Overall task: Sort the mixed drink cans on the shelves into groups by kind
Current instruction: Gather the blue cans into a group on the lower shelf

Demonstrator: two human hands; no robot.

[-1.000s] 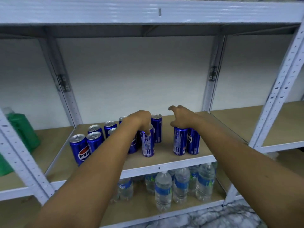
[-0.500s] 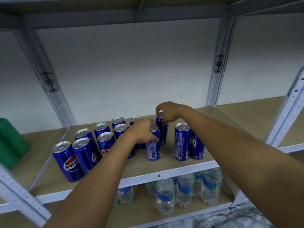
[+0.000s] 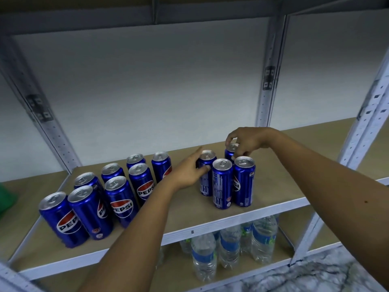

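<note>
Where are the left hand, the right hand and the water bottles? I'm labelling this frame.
left hand [image 3: 186,172], head view, back of hand
right hand [image 3: 249,141], head view, knuckles
water bottles [image 3: 229,248], head view, a blue label

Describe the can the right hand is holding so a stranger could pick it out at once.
Find the middle shelf of the white metal rack, with fat blue Pepsi cans left and four slim blue cans right. The target can is the back-right one of the slim four. Unlike its neighbours, its top is pinched by the right hand and mostly hidden.
</note>
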